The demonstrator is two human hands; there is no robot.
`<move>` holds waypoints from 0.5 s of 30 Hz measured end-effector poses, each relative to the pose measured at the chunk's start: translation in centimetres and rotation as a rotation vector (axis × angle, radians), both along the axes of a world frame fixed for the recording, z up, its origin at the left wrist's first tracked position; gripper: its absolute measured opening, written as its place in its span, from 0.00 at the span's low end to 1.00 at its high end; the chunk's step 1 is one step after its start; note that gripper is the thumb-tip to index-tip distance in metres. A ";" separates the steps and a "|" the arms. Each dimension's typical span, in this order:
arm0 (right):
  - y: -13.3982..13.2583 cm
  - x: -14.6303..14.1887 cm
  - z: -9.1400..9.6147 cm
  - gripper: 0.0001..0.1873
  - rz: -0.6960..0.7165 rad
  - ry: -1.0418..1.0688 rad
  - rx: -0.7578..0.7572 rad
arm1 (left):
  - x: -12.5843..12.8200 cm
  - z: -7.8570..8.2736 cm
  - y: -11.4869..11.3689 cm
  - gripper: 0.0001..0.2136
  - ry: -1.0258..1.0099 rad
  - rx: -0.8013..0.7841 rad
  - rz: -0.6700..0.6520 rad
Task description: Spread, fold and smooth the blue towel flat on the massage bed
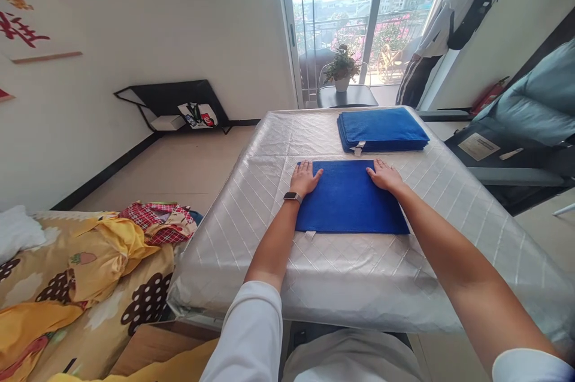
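A flat blue cloth rectangle (353, 202), perhaps a folded bag, lies on the silver quilted table cover (251, 202). A small white tag sticks out at its near edge. My left hand (306, 178) rests flat on its far left corner, fingers stretched out, a watch on the wrist. On the far right corner my right hand (386, 175) lies flat too, thumb apart from the fingers. Just beyond stands a neat stack of similar blue cloth pieces (381, 126), with white tags at its front left.
Left of the table is a bed (108, 304) with rumpled clothes (157, 220). A black chair (507, 154) with a grey jacket stands at the right. Behind the table, a potted plant (342, 67) sits on a chair before the glass door.
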State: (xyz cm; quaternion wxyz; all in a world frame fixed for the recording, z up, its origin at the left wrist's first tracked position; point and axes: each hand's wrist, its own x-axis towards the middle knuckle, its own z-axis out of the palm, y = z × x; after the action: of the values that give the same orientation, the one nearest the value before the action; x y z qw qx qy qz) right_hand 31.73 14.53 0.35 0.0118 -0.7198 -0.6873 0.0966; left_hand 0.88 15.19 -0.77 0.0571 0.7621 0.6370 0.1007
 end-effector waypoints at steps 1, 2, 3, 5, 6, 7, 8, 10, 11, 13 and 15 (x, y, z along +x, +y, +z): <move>0.1 0.1 0.1 0.40 -0.008 -0.002 -0.009 | 0.0 0.0 0.0 0.41 0.001 0.002 0.002; 0.2 0.1 0.3 0.40 -0.012 -0.004 -0.013 | 0.0 0.0 0.0 0.41 0.002 0.002 0.005; 0.2 0.1 0.4 0.39 -0.012 -0.006 -0.014 | 0.1 0.0 0.0 0.41 0.003 0.001 0.008; 0.1 0.0 0.6 0.39 -0.014 -0.013 -0.014 | 0.1 0.0 0.0 0.40 0.006 -0.004 0.012; 0.0 0.0 0.7 0.39 -0.018 -0.018 -0.011 | 0.1 0.0 0.0 0.40 0.008 -0.005 0.012; -0.3 0.0 0.7 0.39 -0.021 -0.022 -0.006 | 0.1 0.1 0.0 0.40 0.010 -0.003 0.011; -0.6 0.0 0.6 0.40 -0.022 -0.026 0.003 | 0.2 0.1 -0.1 0.39 0.012 0.000 0.011; -1.7 0.2 0.3 0.40 -0.011 -0.025 0.028 | 0.2 0.1 -0.1 0.39 0.012 0.006 0.015; -2.3 0.3 0.0 0.40 0.002 -0.021 0.042 | 0.2 0.2 -0.1 0.39 0.010 0.008 0.016; -3.7 0.5 -0.6 0.40 0.033 -0.014 0.067 | 0.2 0.1 -0.2 0.39 0.007 0.009 0.013; -4.8 0.7 -1.1 0.39 0.050 -0.017 0.081 | 0.2 0.1 -0.2 0.39 0.009 0.016 0.007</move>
State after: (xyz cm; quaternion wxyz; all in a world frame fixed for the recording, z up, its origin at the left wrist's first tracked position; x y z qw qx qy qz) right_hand 32.41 9.75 -0.80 0.0326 -0.7021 -0.7085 0.0630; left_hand 1.08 14.98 -0.68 0.0479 0.7608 0.6390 0.1028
